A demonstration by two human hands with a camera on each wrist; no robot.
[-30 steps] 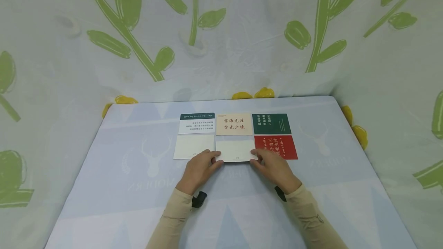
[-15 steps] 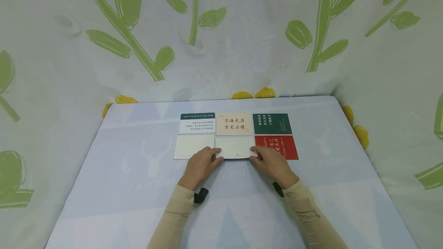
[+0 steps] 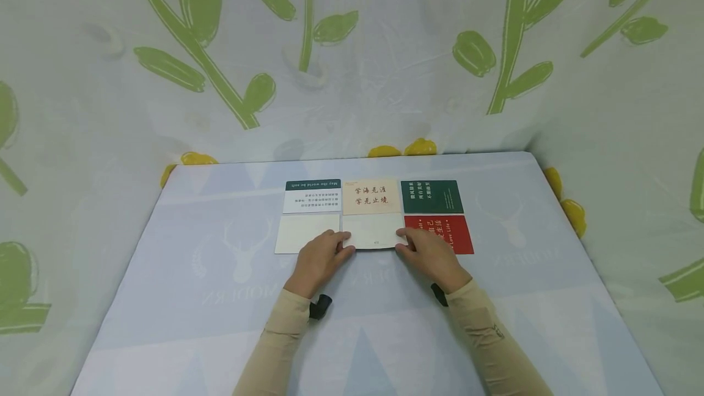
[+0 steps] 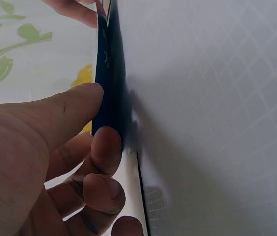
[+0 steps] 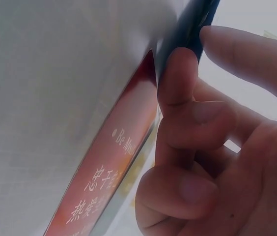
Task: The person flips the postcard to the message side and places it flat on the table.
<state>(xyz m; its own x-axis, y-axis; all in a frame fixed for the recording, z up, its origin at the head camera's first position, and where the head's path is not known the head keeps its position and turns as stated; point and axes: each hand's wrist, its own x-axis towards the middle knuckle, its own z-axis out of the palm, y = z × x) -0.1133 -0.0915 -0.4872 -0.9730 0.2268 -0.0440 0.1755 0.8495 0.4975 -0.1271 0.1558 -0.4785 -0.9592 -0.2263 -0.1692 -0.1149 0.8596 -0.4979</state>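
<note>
In the head view a white card (image 3: 374,232) lies low between my two hands, its near edge raised a little off the table. Its underside (image 4: 109,73) shows dark blue in the left wrist view. My left hand (image 3: 320,258) pinches the near left corner between thumb and fingertips. At the near right corner, my right hand (image 3: 432,257) pinches it the same way. The card's far edge meets a cream card (image 3: 371,197) with brown characters. Under my right hand's fingers lies a red card (image 3: 458,237). Left of the held card is a plain white card (image 3: 299,234).
Behind, a white card with a dark green band (image 3: 311,200) lies left of the cream card, and a dark green card (image 3: 434,197) lies right of it. The cards form two rows on a pale patterned tablecloth (image 3: 220,322). A floral cloth wall (image 3: 385,96) rises behind the table.
Both hands have moved slightly away from the body, carrying the white card up to the cream card. Its near edge has come lower and nearer the table. The other cards stay put.
</note>
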